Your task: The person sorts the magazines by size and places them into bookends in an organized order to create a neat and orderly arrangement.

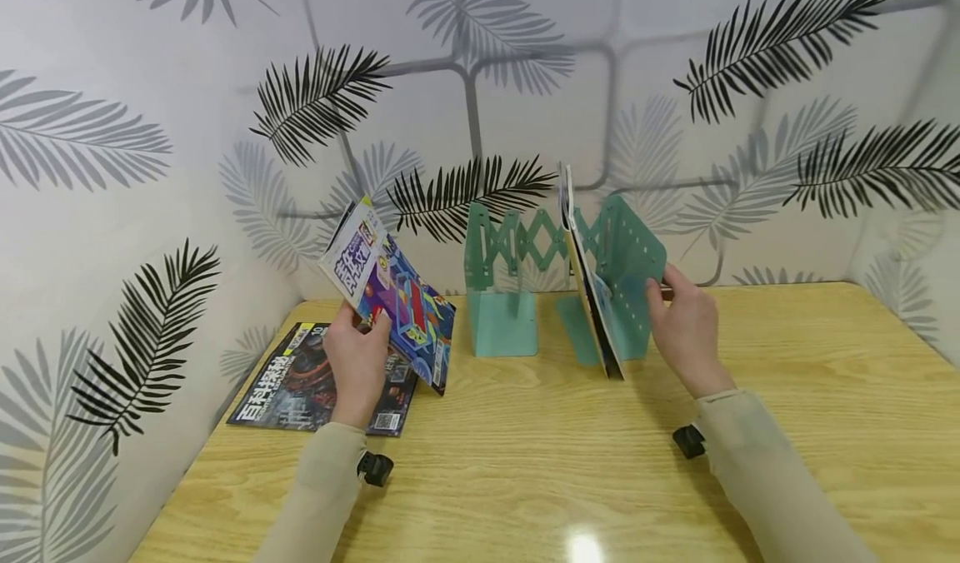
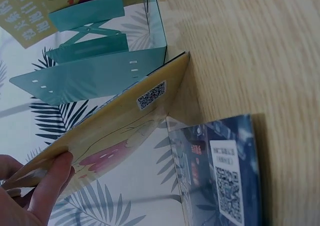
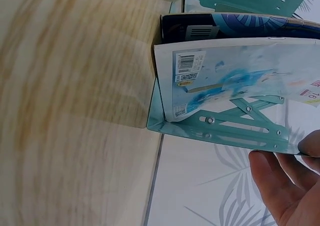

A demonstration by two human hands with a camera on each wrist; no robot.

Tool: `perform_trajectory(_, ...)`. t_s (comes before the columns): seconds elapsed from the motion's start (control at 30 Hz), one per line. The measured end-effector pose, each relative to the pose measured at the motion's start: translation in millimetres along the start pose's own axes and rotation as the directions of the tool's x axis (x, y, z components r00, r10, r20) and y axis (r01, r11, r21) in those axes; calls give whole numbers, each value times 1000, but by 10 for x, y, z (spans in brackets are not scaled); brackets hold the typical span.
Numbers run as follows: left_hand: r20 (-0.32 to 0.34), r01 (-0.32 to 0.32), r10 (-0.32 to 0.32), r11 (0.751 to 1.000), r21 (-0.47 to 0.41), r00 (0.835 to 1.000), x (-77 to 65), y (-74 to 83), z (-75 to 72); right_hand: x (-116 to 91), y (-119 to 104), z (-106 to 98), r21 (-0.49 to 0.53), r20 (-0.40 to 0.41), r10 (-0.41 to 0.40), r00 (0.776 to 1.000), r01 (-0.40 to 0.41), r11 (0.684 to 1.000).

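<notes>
My left hand [image 1: 358, 363] grips a magazine [image 1: 408, 296] with a colourful cover, thumb on one face, and holds it tilted left of the green expanding bookend [image 1: 633, 271]. In the left wrist view, the magazine's yellowish back [image 2: 120, 113] shows a QR code, its lower corner close to the bookend's left plate [image 2: 100, 78]. My right hand [image 1: 686, 330] pinches the edge of the bookend's right plate between thumb and fingers. Several magazines [image 3: 220, 75] lean inside the bookend by that plate. Beneath my left hand, a dark magazine [image 1: 292, 388] lies flat on the table.
The wooden table [image 1: 510, 463] runs up to a wall [image 1: 525, 122] with a leaf pattern behind the bookend. Another wall [image 1: 135, 238] borders the table on the left. Each wrist carries a small black camera [image 1: 375, 468].
</notes>
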State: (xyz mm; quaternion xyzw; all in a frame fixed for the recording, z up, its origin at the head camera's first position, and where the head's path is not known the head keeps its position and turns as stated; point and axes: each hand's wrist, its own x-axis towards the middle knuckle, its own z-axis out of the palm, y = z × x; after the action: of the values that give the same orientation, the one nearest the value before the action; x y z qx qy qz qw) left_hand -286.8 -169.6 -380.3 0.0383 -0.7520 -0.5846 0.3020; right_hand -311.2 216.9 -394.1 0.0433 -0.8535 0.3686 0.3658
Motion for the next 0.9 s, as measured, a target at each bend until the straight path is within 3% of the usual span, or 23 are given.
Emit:
perform_trajectory(0.2, 17, -30, 30, 1000, 4, 999, -39, 0, -15, 1, -10, 4, -1, -9, 4, 1000, -4, 1000)
perform_trajectory(0.5, 59, -154, 150, 985, 79, 987, -129, 1, -74, 4, -8, 12, -2, -12, -3, 1000, 3, 1000)
perform_trajectory(0.9, 111, -162, 149, 980, 117, 982, -238, 69, -139, 2, 4, 25, -6, -22, 2, 1000, -2, 1000)
